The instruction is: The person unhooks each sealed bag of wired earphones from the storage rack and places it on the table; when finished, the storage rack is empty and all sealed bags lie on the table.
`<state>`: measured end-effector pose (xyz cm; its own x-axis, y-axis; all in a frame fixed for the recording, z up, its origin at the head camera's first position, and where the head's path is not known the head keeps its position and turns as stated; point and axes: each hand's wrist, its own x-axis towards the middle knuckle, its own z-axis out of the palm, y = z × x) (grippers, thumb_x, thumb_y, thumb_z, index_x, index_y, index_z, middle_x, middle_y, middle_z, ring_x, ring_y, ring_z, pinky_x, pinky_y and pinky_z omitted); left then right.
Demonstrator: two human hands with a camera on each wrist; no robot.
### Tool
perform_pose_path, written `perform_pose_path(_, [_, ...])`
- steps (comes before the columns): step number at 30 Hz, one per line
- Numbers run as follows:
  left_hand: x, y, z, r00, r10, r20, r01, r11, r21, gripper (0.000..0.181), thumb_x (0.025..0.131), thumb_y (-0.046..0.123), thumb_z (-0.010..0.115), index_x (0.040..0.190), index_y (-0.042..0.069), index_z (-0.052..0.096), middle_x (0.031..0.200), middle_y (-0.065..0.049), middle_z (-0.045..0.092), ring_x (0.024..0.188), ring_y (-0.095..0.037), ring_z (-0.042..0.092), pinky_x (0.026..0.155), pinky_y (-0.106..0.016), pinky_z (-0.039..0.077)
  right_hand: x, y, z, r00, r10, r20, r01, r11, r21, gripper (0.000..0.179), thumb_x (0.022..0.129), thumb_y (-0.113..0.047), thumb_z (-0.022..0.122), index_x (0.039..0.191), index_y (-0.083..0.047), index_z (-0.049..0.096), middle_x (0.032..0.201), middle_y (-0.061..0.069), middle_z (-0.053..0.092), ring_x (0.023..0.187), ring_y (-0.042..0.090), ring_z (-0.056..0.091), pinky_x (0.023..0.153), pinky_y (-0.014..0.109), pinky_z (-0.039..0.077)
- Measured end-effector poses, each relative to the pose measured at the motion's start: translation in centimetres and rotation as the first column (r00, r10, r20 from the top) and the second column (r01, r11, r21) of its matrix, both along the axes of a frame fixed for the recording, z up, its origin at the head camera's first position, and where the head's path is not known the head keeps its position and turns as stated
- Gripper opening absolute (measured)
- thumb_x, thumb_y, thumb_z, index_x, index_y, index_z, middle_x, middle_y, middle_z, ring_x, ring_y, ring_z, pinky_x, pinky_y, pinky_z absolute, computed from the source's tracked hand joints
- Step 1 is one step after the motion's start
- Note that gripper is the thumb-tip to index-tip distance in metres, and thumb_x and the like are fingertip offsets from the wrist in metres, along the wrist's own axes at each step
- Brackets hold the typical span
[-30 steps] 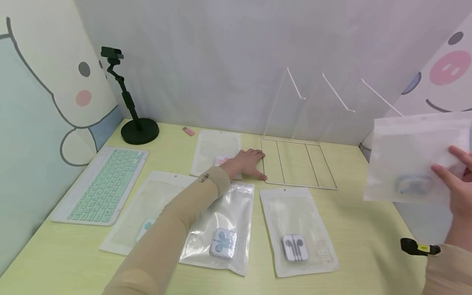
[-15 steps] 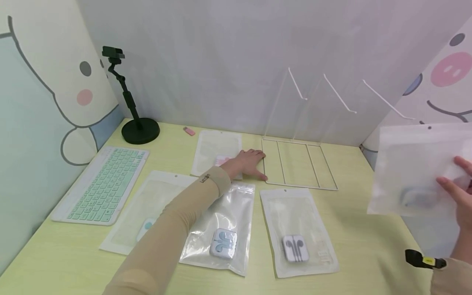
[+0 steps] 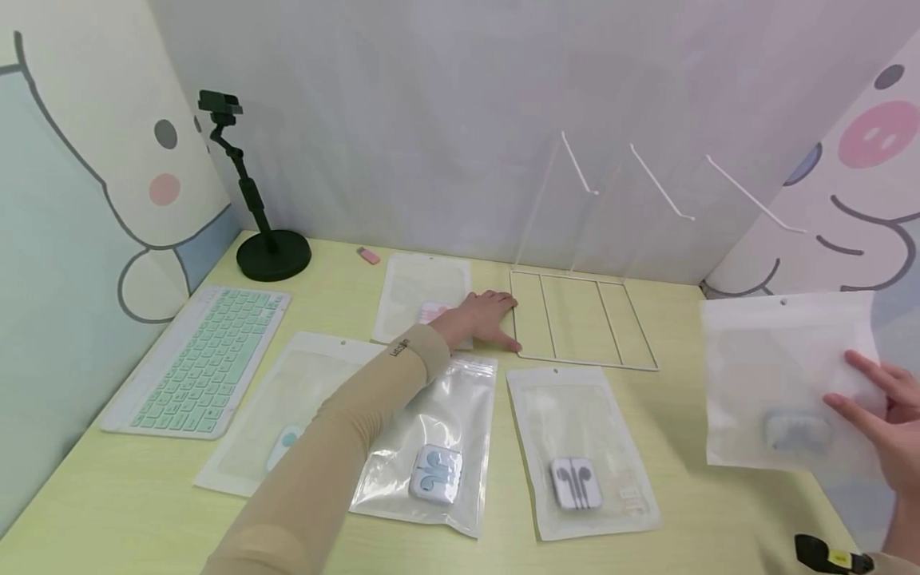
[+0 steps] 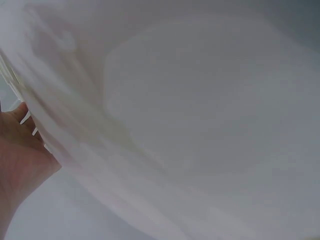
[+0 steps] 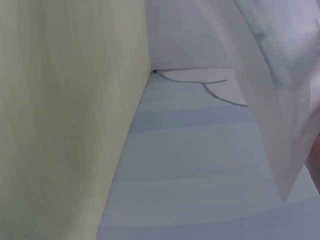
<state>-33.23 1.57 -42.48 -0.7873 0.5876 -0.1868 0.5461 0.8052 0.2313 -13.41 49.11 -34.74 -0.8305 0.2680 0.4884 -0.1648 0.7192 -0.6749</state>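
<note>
My left hand (image 3: 490,319) rests at the left side of a white wire display rack (image 3: 589,363), fingers spread, thumb at its front corner. In the left wrist view, a pale translucent sheet covers most of the picture, with the hand (image 4: 22,155) at its left edge. Off the table's right side, my right hand (image 3: 891,415) pinches a frosted zip pouch (image 3: 783,359) by its right side. A blurred bluish case (image 3: 798,431) shows through the pouch, whose hanging hole is at the top. The right wrist view catches part of that pouch (image 5: 265,120).
Three bare hooks (image 3: 755,194) stick out from the rack. Nearby lie pouches with grey earphones (image 3: 575,483), blue earphones (image 3: 436,474), a turquoise item (image 3: 287,438) and a pink item (image 3: 431,311). Farther left are a keyboard (image 3: 208,359), a black stand (image 3: 273,257) and a pink USB stick (image 3: 369,255).
My right hand has lowered the frosted pouch, which first shifted slightly right and then came back left. My left hand stays at the rack.
</note>
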Motion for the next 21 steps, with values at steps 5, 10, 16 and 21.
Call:
perform_pose_path(5, [0.1, 0.0, 0.1, 1.0, 0.002, -0.001, -0.002, 1.0, 0.005, 0.101, 0.073, 0.073, 0.059, 0.15, 0.017, 0.024, 0.157, -0.004, 0.02, 0.143, -0.026, 0.02, 0.112, -0.056, 0.019, 1.0, 0.3, -1.3, 0.988, 0.12, 0.097, -0.118, 0.993, -0.026, 0.062, 0.085, 0.01, 0.061, 0.139, -0.015, 0.048, 0.113, -0.024, 0.045, 0.092, -0.014, 0.046, 0.063, -0.001, 0.04])
perform_pose_path(10, [0.2, 0.0, 0.2, 1.0, -0.001, -0.002, 0.001, 1.0, 0.007, 0.101, 0.074, 0.073, 0.059, 0.15, 0.017, 0.025, 0.157, -0.004, 0.019, 0.143, -0.027, 0.02, 0.112, -0.056, 0.019, 1.8, 0.6, -2.5, 0.954, 0.084, 0.287, -0.109, 0.992, 0.069, 0.062, 0.087, -0.01, 0.068, 0.141, -0.027, 0.044, 0.117, -0.034, 0.037, 0.09, -0.021, 0.037, 0.062, -0.002, 0.034])
perform_pose_path(16, [0.3, -0.1, 0.2, 1.0, 0.0, 0.003, 0.0, 1.0, 0.008, 0.1, 0.074, 0.072, 0.06, 0.15, 0.017, 0.025, 0.157, -0.003, 0.019, 0.143, -0.026, 0.02, 0.112, -0.056, 0.019, 2.0, 0.6, -3.4, 0.915, 0.011, 0.404, -0.087, 0.981, 0.171, 0.063, 0.084, -0.029, 0.072, 0.141, -0.032, 0.044, 0.122, -0.042, 0.03, 0.099, -0.023, 0.028, 0.066, -0.003, 0.026])
perform_pose_path(21, [0.2, 0.0, 0.2, 1.0, 0.001, 0.006, -0.001, 1.0, 0.007, 0.1, 0.074, 0.072, 0.059, 0.15, 0.018, 0.024, 0.157, -0.003, 0.019, 0.143, -0.026, 0.019, 0.112, -0.056, 0.018, 1.7, 0.3, -4.1, 0.885, 0.049, 0.463, -0.162, 0.964, 0.209, 0.066, 0.084, -0.035, 0.071, 0.142, -0.034, 0.042, 0.122, -0.044, 0.022, 0.097, -0.028, 0.02, 0.072, -0.007, 0.019])
